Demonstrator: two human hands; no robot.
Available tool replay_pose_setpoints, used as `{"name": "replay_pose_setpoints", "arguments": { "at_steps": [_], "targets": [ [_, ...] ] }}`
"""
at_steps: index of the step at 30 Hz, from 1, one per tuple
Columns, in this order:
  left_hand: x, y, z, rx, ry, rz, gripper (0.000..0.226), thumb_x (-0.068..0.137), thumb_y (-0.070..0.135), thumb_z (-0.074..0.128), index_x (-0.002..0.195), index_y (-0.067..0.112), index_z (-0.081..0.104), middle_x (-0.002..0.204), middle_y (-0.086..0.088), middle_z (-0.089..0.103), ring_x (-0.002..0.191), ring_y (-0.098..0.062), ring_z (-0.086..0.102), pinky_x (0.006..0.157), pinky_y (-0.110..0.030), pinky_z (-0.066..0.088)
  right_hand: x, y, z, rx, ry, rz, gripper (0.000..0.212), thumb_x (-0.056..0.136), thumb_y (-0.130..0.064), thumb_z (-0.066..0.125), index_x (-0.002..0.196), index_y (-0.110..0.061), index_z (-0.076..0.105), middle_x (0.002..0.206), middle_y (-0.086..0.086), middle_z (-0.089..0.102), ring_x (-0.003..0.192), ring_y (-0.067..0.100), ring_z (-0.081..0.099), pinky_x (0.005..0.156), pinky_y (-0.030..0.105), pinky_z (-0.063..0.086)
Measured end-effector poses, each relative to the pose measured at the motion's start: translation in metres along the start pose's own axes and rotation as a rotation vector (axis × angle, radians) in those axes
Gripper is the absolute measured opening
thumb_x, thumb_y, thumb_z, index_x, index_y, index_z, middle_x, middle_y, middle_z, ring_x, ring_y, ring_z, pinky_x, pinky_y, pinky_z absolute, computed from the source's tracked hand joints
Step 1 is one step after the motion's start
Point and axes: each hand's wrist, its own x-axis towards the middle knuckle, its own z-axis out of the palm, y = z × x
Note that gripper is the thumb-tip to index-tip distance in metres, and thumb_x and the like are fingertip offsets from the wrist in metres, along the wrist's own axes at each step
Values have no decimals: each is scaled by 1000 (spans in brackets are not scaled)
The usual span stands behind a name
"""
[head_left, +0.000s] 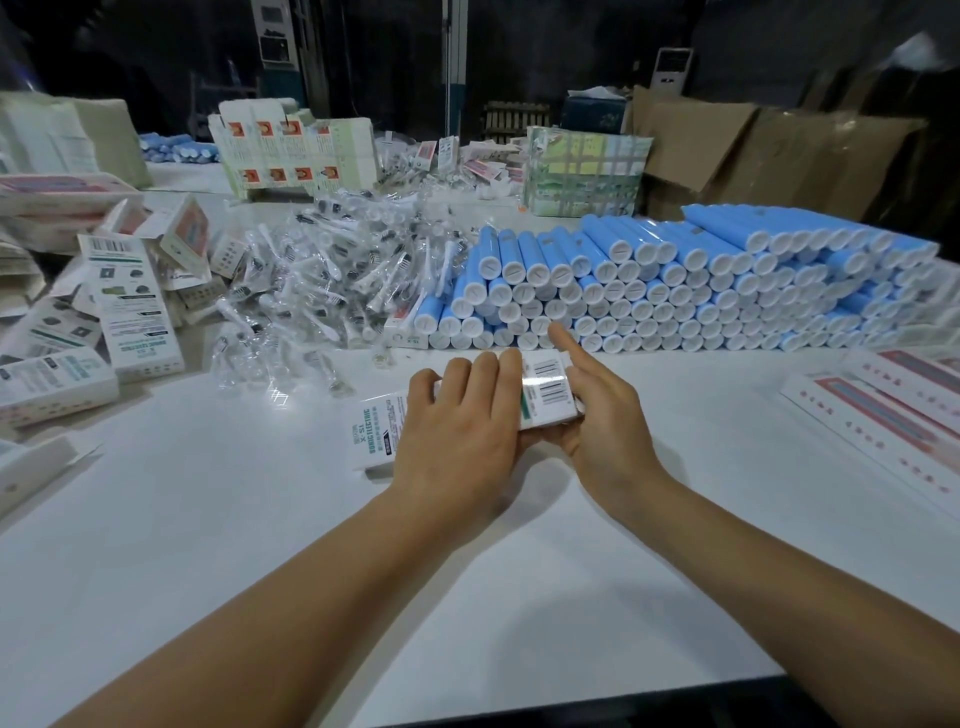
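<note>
A white printed carton (375, 431) with green lettering and barcodes lies on the white table (218, 519), just in front of me. My left hand (457, 431) lies over its middle, fingers curled across the top. My right hand (597, 415) holds the carton's right end from below, thumb at the edge and index finger pointing straight out. Behind the carton, a stack of blue tubes with white caps (691, 280) runs to the right.
A heap of brush heads in clear wrappers (322, 280) lies at centre left. Folded and filled white cartons (124, 306) pile up at the left. Flat printed inserts (893, 421) lie at the right. Boxes and cardboard (753, 150) stand at the back.
</note>
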Motion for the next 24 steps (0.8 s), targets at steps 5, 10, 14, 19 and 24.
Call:
{"name": "replay_pose_setpoints", "arguments": {
  "at_steps": [5,10,14,19,24],
  "targets": [
    [0,6,-1,56,-14,10,61,84,42,53,126,-2,53,105,-15,61,87,-33,57,72,-43,45,2,5,1,83,32,38,35,97,-21,38,98,-35,69,87,3,73,78,15,69,69,35,54],
    [2,5,-3,89,-60,-40,66,83,44,63,130,0,50,108,-11,60,89,-31,57,74,-41,44,-2,8,1,-235,62,-61,49,97,-11,42,143,-27,40,115,-1,67,97,11,66,91,35,52],
    [5,0,-5,112,-150,-105,87,71,48,75,136,3,41,113,-8,54,96,-28,53,77,-41,40,-8,10,4,-487,116,-191,37,97,-21,51,134,-22,53,103,-15,68,98,8,66,93,39,52],
    [7,0,-5,153,-50,-100,69,80,49,70,126,-1,54,101,-11,61,84,-30,58,68,-40,44,-13,12,11,-615,154,-313,25,97,-18,50,106,-38,61,85,-14,69,84,12,66,79,34,54],
    [8,0,-4,178,14,-84,64,83,48,67,122,-1,58,96,-11,63,81,-30,60,65,-40,47,-14,13,8,-679,121,-344,34,98,-17,48,131,-17,58,91,-21,65,83,-7,61,71,6,44]
  ]
}}
